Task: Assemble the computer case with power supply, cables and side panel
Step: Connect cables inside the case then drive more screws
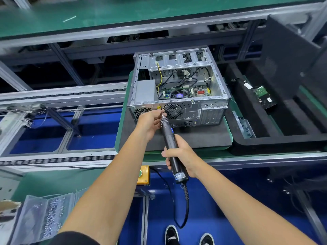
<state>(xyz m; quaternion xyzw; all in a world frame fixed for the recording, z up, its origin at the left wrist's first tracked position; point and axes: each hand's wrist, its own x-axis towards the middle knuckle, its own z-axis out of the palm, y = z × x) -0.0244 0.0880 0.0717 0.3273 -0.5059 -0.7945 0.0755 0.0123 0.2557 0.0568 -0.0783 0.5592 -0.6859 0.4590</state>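
An open silver computer case (210, 105) lies on a black foam pad (194, 138), its rear panel facing me. Inside it I see the grey power supply (146, 90), the motherboard and loose cables (184, 82). My right hand (182, 154) grips the body of a black electric screwdriver (170, 138), which points up at the rear panel near the fan grille. My left hand (150, 121) pinches the driver's bit at its tip, right against the case. A dark side panel (286, 62) leans upright at the right.
A clear bin of small screws (51, 214) sits at the lower left. A yellow button box (143, 175) hangs below the conveyor rail. A black tray at the right holds a hard drive (265, 97). The driver's cord (184, 209) dangles toward my shoes.
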